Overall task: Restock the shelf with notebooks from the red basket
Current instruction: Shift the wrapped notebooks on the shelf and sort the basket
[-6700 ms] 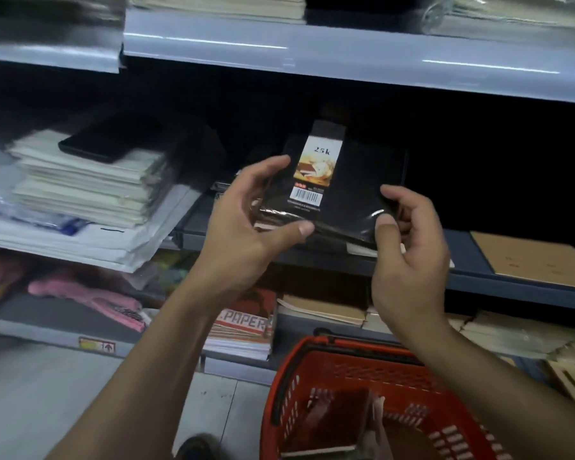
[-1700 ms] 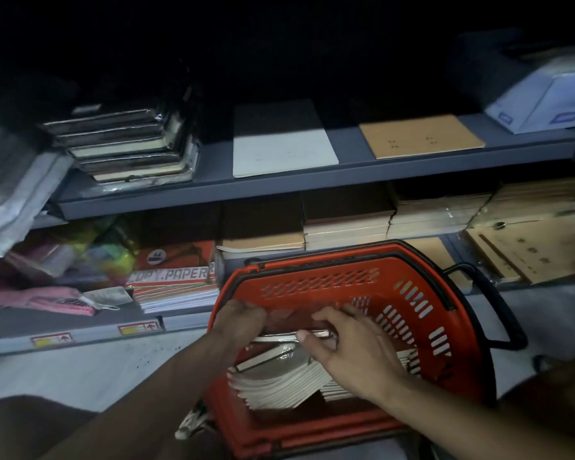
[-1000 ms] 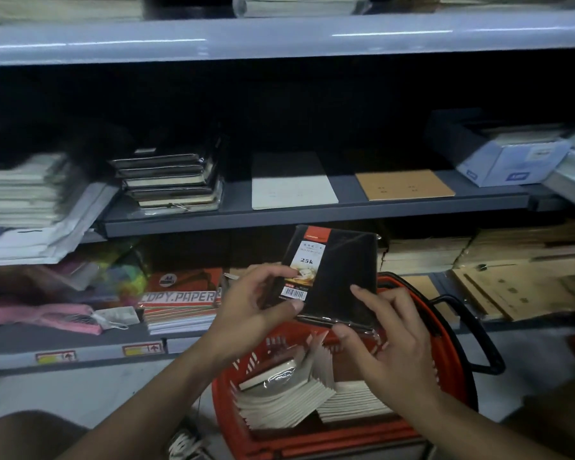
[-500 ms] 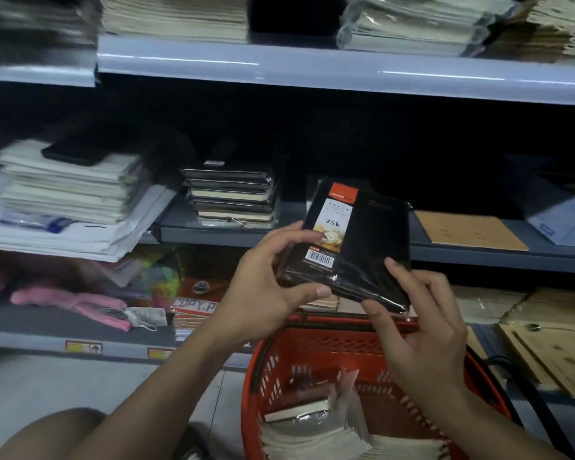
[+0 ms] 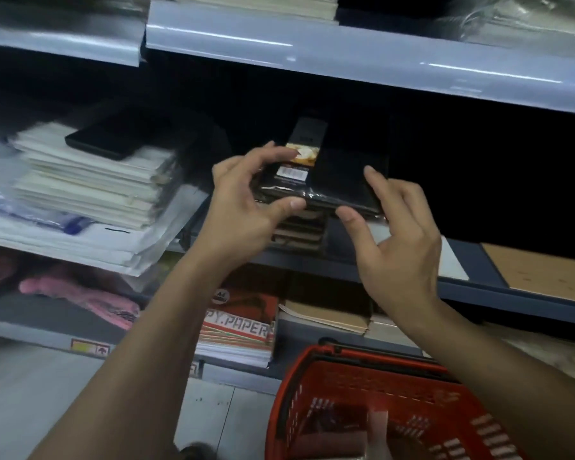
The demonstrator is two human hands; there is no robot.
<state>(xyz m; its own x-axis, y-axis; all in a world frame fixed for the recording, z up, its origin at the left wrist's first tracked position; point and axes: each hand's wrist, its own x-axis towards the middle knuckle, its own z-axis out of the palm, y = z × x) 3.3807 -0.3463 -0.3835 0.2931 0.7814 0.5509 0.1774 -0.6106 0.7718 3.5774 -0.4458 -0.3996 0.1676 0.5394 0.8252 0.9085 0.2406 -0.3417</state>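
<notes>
Two hands, left hand [image 5: 243, 207] and right hand [image 5: 395, 240], pinch the notebook [image 5: 332, 174] over the stack [image 5: 299, 232] at the shelf [image 5: 462, 287] edge; lower it square.

At frame centre a wrapped notebook [image 5: 339, 174] lies on a notebook stack [image 5: 299, 230] on the middle shelf [image 5: 512, 290]; paper stack [image 5: 90, 180] at left, basket [image 5: 379, 403] lower right, copy-paper reams [image 5: 239, 327] below centre.
</notes>
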